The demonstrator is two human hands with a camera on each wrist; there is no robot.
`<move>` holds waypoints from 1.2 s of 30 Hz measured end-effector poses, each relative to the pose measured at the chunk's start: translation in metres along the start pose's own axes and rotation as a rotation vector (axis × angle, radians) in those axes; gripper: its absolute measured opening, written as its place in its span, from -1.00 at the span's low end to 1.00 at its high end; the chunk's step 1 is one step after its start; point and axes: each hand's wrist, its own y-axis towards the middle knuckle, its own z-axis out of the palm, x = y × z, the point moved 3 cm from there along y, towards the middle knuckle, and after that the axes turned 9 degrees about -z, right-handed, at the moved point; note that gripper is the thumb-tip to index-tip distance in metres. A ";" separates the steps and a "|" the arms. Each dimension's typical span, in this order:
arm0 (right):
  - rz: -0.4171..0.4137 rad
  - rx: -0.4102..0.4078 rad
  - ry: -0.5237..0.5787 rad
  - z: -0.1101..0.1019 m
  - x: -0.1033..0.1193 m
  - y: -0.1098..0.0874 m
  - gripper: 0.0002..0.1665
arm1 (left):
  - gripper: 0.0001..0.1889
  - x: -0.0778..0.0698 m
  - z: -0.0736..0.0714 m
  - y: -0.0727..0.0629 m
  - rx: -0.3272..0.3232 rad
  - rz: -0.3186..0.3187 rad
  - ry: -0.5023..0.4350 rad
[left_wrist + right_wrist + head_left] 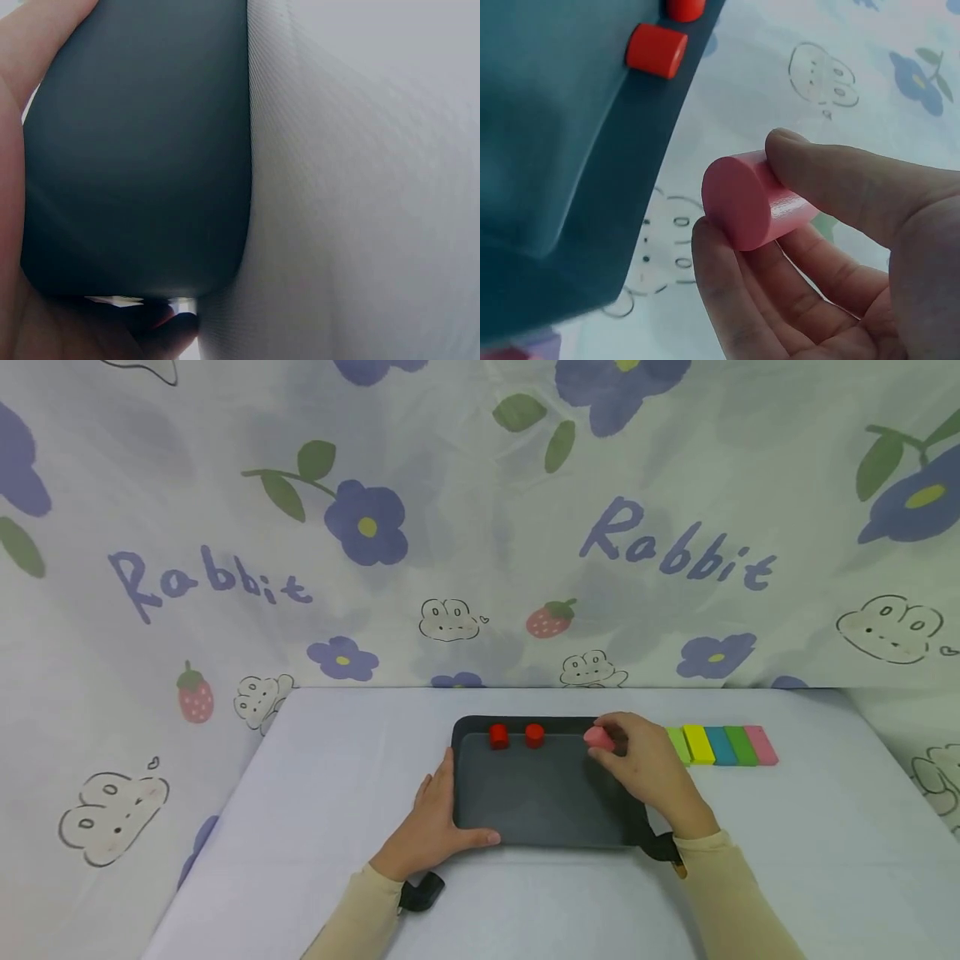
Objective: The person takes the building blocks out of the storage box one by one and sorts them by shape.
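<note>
A dark grey tray (pixel 551 789) lies on the white table. My left hand (pixel 435 827) holds its near left corner, fingers along the left side and thumb over the front rim; the left wrist view shows the tray wall (pixel 142 150) close up against the hand. Between thumb and fingers, my right hand (pixel 648 764) pinches a pink cylinder (pixel 739 202) above the tray's far right corner. Two red cylinders, one on the left (pixel 498 737) and one nearer the middle (pixel 534 735), sit along the tray's far edge.
Right of the tray, several flat coloured blocks (pixel 722 746) form a row, in light green, yellow, blue, green and pink; the right hand partly hides its left end. Behind the table hangs a patterned cloth (pixel 480 527). Both wrists wear black straps.
</note>
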 end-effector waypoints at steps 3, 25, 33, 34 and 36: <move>0.024 -0.005 -0.003 -0.003 -0.005 -0.007 -0.48 | 0.47 0.000 0.000 0.001 0.005 -0.004 0.008; 0.117 0.004 0.010 -0.041 -0.029 -0.028 -0.55 | 0.46 0.000 -0.002 -0.001 0.004 -0.004 0.015; 0.140 0.006 -0.026 -0.053 -0.042 -0.035 -0.53 | 0.46 0.000 -0.001 0.000 0.013 0.003 0.003; 0.140 0.004 -0.027 -0.054 -0.043 -0.035 -0.53 | 0.46 0.000 -0.001 0.000 0.012 0.001 0.005; 0.151 0.003 -0.025 -0.055 -0.044 -0.036 -0.52 | 0.46 -0.001 -0.001 0.001 0.012 0.000 0.005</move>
